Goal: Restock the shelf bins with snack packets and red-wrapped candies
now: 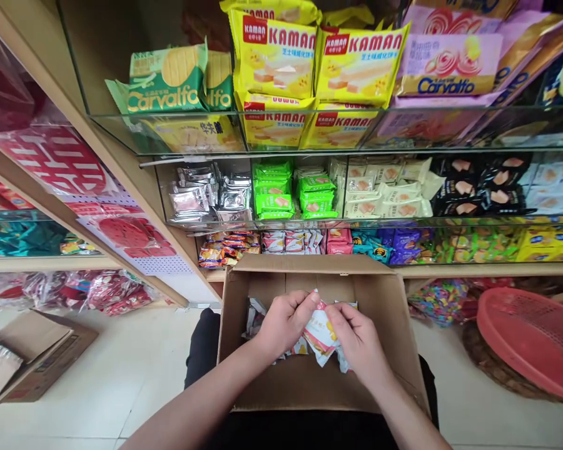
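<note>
An open cardboard box (385, 300) rests on my lap, with several small snack packets (256, 315) lying inside. My left hand (284, 322) and my right hand (356, 337) are both over the box, fingers pinched on a bunch of small white and pink snack packets (319, 332) held between them. The packets fan out below my fingers.
Glass shelves ahead hold yellow wafer packs (359, 62), green packs (166, 81), silver packets (201, 197) and other snacks. A red plastic basket (530, 337) sits at the right on a woven one. Another open cardboard box (32, 356) lies on the tiled floor at left.
</note>
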A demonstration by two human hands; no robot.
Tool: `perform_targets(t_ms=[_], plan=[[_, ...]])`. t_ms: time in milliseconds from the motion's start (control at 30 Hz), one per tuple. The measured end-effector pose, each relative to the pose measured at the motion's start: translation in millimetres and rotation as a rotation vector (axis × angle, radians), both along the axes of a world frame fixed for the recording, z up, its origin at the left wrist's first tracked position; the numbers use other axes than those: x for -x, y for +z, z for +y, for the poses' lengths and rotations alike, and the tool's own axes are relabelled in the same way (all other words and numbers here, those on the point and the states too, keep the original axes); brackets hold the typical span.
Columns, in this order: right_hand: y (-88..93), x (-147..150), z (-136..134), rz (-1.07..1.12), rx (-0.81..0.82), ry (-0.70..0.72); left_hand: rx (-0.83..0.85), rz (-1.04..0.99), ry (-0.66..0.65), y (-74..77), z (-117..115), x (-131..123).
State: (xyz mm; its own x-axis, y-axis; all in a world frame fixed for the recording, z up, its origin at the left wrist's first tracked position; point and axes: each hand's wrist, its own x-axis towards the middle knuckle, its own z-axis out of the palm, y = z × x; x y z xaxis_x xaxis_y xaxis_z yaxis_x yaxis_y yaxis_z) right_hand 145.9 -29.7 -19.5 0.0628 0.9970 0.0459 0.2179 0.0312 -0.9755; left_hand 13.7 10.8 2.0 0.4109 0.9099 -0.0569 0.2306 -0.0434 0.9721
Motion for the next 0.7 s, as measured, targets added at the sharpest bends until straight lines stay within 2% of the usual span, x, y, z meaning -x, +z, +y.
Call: perform_targets(t_ms=[100,200,267,367,433,533,600,633,700], plan=[[-2.8,8.9,2.9,-0.031,-0.033,-0.165,0.205,-0.189,0.066,-0.7,2.2,-3.5],[-3.6,11.2,6.0,-0.105,-0.067,-0.238,0.202,-0.185,0.107,-2.5,2.2,0.5],[-4.1,10.0,6.4,-0.081,-0.058,-0.165,0.088,-0.079,0.196,-6.1,0.3,4.3],[-7.3,8.0,1.4,0.014,0.038,0.063,-0.026,0.055,0.274,-14.0,-5.4,9.3],[-10.3,7.6,-5.7,0.049,0.135,0.182,-0.007,0.066,0.221,-17.6,-10.7,13.7],[-9.6,4.1,-15.6,0.023,0.182,0.273,-0.013,0.112,0.018,-12.3,-14.9,26.9],[-2.3,-4.1,-15.0,-0.041,0.130,0.253,-0.175,0.251,-0.089,0.4,-8.4,40.2],[3.4,-10.4,-10.9,-0.091,0.091,0.199,-0.310,0.344,-0.100,8.6,-0.9,47.3],[16.2,-26.4,5.9,-0.240,-0.013,0.041,-0.585,0.524,-0.043,24.1,22.1,59.7]])
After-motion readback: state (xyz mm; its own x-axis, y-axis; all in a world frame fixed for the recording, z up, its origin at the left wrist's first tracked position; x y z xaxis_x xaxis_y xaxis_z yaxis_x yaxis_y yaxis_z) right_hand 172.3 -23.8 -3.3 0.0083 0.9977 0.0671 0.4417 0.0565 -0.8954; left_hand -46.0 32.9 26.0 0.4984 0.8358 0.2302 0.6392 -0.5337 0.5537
